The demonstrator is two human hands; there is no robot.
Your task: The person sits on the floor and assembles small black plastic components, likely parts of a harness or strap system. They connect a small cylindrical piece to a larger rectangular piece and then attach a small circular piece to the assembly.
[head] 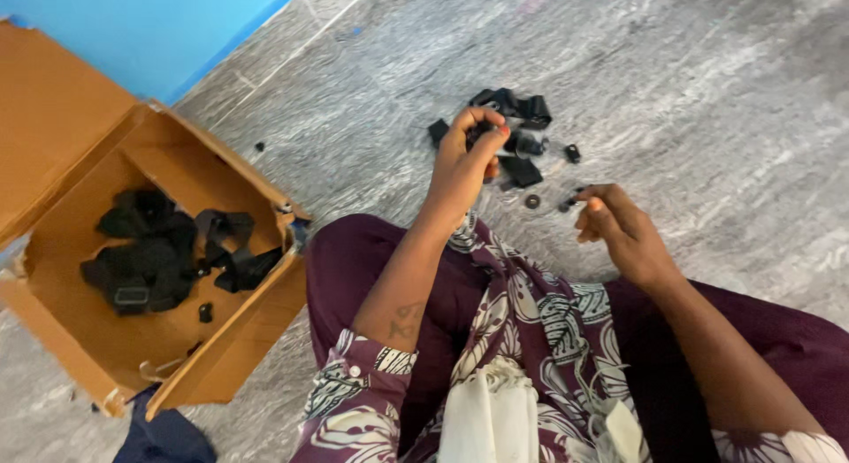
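At my left side an open cardboard box (97, 339) stands on the grey floor (707, 91), brown, with its flaps turned out. Inside it lies a heap of black straps and buckles (168, 255), and one small black piece (205, 312) sits apart on the bottom of the box. Behind the box there is a bright blue wall (150, 30). A dark blue cloth (164, 438) shows under the near corner of the box.

My left hand (464, 162) is raised over a small pile of black plastic parts (517, 136) on the floor in front of me. Its fingers are closed around a small black part (482, 134), pinched near the fingertips. My right hand (619, 229) is lower and to the right, the fingers half curled; the fingertips pinch something tiny and dark (570, 199), but I cannot tell what it is. A small round ring (531, 200) lies on the floor between my two hands, and another small black bit (572, 152) lies just beside the pile. One tiny black piece (259, 146) is alone on the floor near the box. My knees in purple cloth (354, 260) are between the box and the pile.
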